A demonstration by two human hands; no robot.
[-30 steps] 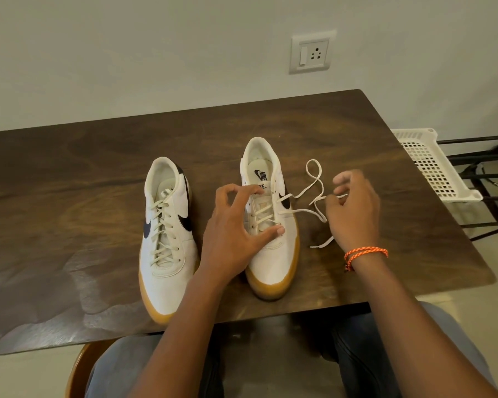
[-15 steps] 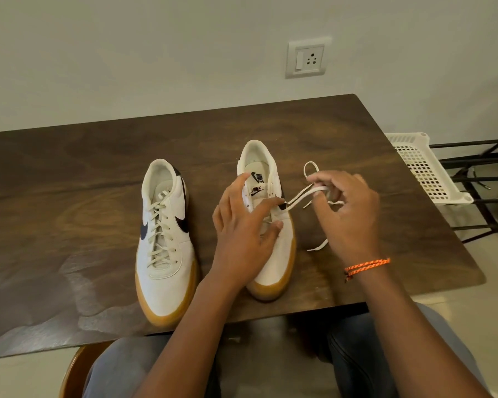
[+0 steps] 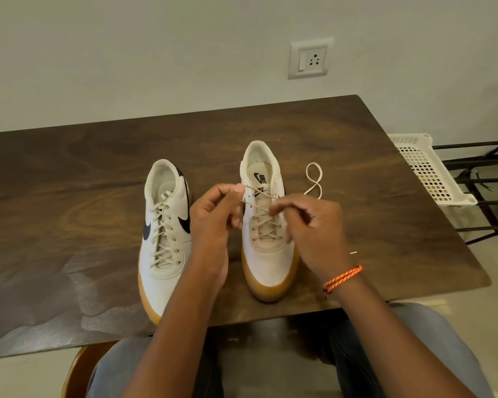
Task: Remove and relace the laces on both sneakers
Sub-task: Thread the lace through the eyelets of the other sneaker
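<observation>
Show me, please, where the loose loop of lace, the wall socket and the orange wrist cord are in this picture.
loose loop of lace (image 3: 314, 171): head view, on the strand at the loop's top.
wall socket (image 3: 310, 59): head view, on the middle of its plate.
orange wrist cord (image 3: 343, 278): head view, on the braid's middle.

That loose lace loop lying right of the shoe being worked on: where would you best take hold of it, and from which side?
Pinch the lace loop at its far rounded end, coming straight down from above. It lies flat on the table in a figure-eight, clear of the right shoe and both hands, so nothing blocks a top approach. The near end runs under the right hand, so it is probably harder to reach.
</observation>
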